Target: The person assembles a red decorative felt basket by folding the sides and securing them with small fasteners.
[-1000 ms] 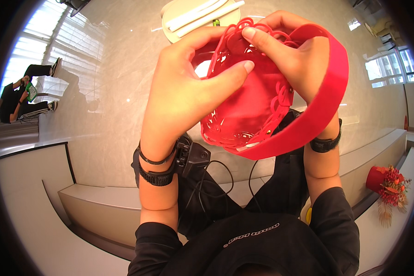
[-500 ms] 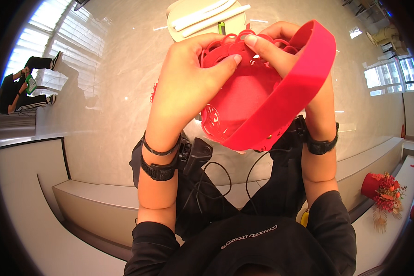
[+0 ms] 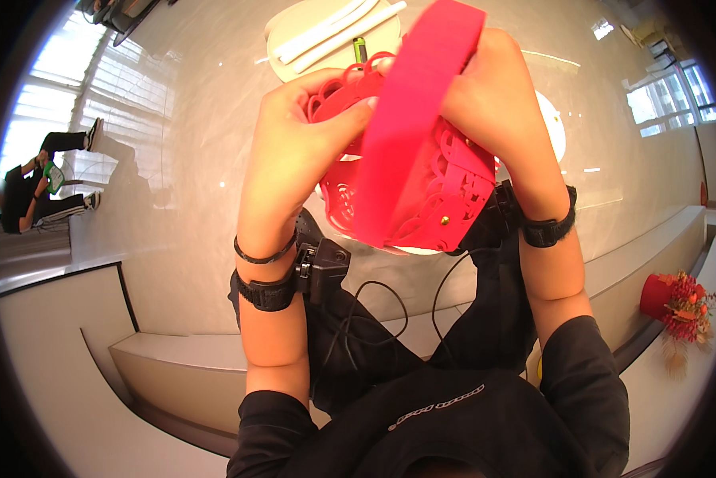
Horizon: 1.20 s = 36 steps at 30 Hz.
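Observation:
A red basket [image 3: 461, 199] with cut-out lace sides, a scalloped rim and a wide strap handle [image 3: 410, 119] is held up in front of me. My left hand [image 3: 298, 135] is closed on the far left rim, its thumb inside and fingers outside. My right hand [image 3: 489, 99] grips the far rim on the right; the handle hides most of its fingers. The handle arches toward me across the opening and covers much of the inside. A small gold fastener [image 3: 445, 221] shows on the near right side of the basket.
Beyond my hands, a pale stool [image 3: 294, 22] bears white sticks [image 3: 338, 36] and a small green-and-black cylinder [image 3: 359, 49]. A round white surface [image 3: 552, 127] shows past my right wrist. A red flower pot [image 3: 655, 296] stands at right. A seated person [image 3: 35, 187] is far left.
The basket has turned and moved left, so its handle now crosses in front of my right fingers. Both hands keep hold of the rim. The whole view has shifted slightly.

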Each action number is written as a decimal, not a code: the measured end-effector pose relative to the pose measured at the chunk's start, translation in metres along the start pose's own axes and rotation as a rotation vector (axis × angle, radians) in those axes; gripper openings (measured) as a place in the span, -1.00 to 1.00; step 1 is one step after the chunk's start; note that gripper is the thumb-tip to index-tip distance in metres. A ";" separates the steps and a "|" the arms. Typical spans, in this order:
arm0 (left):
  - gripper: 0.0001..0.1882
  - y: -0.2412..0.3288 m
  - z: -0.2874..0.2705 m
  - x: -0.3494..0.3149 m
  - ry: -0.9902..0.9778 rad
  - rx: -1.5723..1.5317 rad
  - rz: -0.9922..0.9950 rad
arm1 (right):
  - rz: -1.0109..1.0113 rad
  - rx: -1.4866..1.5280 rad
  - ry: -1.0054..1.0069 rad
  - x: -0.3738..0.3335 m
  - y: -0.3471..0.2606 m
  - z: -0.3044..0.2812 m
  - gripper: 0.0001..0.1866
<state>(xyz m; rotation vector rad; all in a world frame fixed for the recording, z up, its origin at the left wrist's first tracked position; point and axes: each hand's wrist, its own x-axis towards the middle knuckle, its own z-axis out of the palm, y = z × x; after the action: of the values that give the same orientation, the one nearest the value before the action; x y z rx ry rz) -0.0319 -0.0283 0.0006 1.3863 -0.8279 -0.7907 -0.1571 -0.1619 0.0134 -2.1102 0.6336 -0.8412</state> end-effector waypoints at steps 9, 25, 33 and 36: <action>-0.74 -0.003 0.003 0.005 -0.009 -0.045 -0.106 | -0.115 0.058 0.093 -0.020 -0.018 0.002 -0.81; -0.74 -0.002 0.007 0.004 0.058 0.056 -0.037 | -0.043 0.080 -0.045 -0.001 -0.008 -0.012 -0.80; -0.74 -0.005 0.003 0.002 0.061 0.066 0.003 | -0.034 0.091 -0.118 -0.006 -0.025 -0.021 -0.81; -0.79 -0.006 0.006 0.005 0.172 0.143 0.208 | -0.083 0.169 -0.202 0.000 -0.028 -0.031 -0.80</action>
<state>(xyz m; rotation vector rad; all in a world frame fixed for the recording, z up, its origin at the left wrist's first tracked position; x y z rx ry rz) -0.0350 -0.0357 -0.0054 1.4450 -0.8895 -0.4524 -0.1756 -0.1605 0.0509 -2.0450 0.3584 -0.6900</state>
